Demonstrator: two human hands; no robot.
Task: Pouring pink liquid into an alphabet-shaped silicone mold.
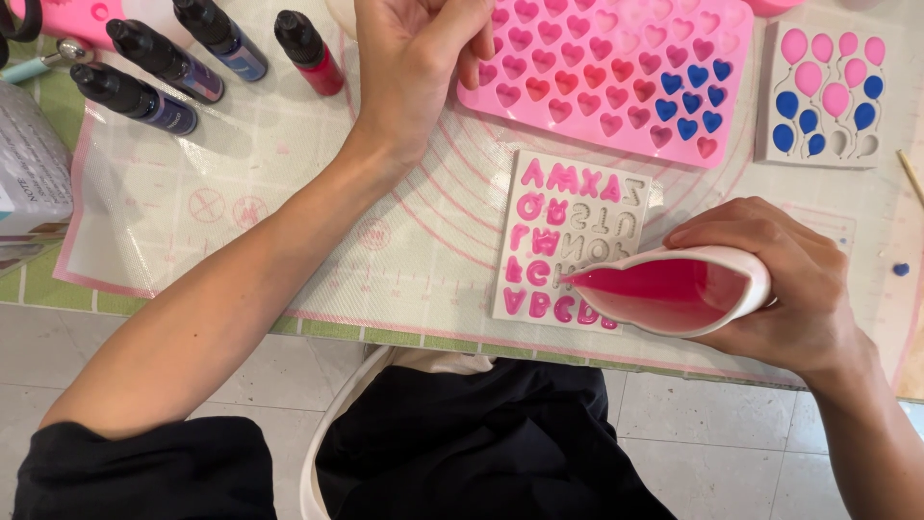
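R hand [794, 289] squeezes cup [674, 292], spout over letter mold [575, 236] mid-mat. Approx half the letters pink, rest unfilled. L hand [414, 72] rests on heart tray [616, 77], fingers probably loose, gripping nothing.

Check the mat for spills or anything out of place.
One thing stands out: a small blue blob lies loose on the mat near the right hand, outside the balloon mould. It looks like a stray drip. No pink liquid shows around the letter mould.
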